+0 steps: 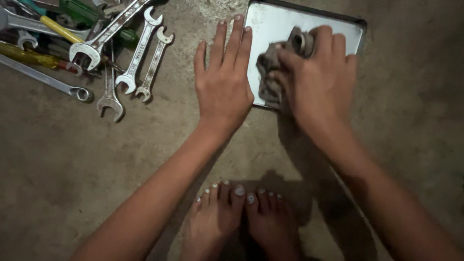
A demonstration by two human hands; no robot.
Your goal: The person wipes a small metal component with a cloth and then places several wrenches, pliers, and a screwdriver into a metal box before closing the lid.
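A shiny rectangular metal tray (270, 24) lies flat on the concrete floor at the top middle. My right hand (321, 82) presses a crumpled grey rag (270, 72) onto the tray's near part, fingers closed over the cloth. My left hand (223, 82) rests flat on the floor with fingers spread, its edge against the tray's left rim. It holds nothing.
Several open-ended and ring spanners (137, 58) lie in a loose pile at the upper left, mixed with yellow-handled (60, 30) and green-handled (87, 12) screwdrivers. My bare feet (241, 217) stand on the concrete at the bottom middle.
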